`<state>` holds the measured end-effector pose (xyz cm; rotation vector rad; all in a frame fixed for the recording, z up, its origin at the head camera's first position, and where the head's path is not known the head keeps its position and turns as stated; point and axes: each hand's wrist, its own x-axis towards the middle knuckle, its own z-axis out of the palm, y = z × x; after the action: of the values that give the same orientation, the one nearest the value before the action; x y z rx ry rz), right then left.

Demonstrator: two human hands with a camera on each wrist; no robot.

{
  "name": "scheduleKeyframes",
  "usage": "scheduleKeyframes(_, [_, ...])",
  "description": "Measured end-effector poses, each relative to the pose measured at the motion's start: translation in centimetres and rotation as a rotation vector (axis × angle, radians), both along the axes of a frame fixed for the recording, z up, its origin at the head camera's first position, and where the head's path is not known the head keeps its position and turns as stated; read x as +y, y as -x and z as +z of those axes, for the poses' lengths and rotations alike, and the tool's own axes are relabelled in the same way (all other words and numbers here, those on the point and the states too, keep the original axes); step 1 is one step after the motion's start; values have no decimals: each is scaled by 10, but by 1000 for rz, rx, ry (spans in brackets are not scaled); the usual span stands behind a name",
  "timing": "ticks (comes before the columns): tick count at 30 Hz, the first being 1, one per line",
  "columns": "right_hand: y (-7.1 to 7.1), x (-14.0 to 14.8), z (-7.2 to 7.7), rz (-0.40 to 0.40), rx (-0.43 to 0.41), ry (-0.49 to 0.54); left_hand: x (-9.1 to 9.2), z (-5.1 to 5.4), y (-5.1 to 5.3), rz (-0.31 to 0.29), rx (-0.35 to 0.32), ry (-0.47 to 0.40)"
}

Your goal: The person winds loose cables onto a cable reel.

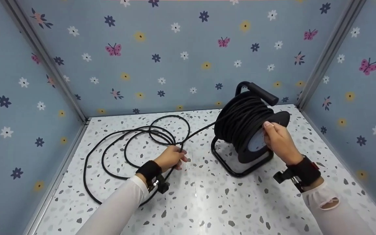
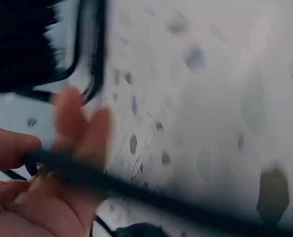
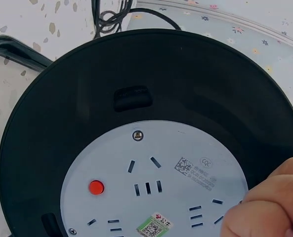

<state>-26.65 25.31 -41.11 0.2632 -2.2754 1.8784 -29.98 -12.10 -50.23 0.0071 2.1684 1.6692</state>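
Observation:
A black cable reel [image 1: 243, 120] stands on its tube frame at the right, black cable wound round its drum. My right hand [image 1: 281, 140] grips the edge of the reel's side disc; in the right wrist view its curled fingers [image 3: 270, 207] lie over the socket panel [image 3: 151, 173]. From the drum a length of cable [image 1: 202, 129] runs left to my left hand [image 1: 171, 158], which pinches it beside loose loops. The left wrist view shows the cable [image 2: 111, 182] crossing my left hand [image 2: 52, 182] by the thumb, other fingers extended.
Loose cable loops [image 1: 104, 153] spread over the left part of the speckled table [image 1: 207, 202]. Patterned panels [image 1: 175, 49] stand behind and at both sides, joined by grey metal posts. The reel's black handle [image 1: 262, 93] is up near the back panel.

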Motion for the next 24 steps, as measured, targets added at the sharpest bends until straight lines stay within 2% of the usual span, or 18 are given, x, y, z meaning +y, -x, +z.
scheduleKeyframes(2, [0, 0, 0, 5, -5, 5, -4, 0, 3, 57, -71, -117])
scheduleKeyframes(5, [1, 1, -1, 4, -10, 11, -9, 4, 6, 128, -61, -178])
scheduleKeyframes(6, [1, 1, -1, 1, -9, 14, -11, 6, 6, 135, -46, -190])
scheduleKeyframes(9, [2, 4, 0, -4, -4, 31, -21, 13, 5, 126, 46, -208])
scheduleKeyframes(12, [6, 9, 1, -9, 9, 36, -34, 26, 5, 73, 145, -227])
scheduleKeyframes(16, [11, 16, 1, -31, 17, 28, -54, 44, 4, 19, 282, -205])
scheduleKeyframes(19, [14, 21, 1, -49, 20, 20, -68, 55, 3, 71, 377, -187])
scheduleKeyframes(24, [20, 30, 3, -74, 26, -8, -92, 64, 6, 262, 540, -166])
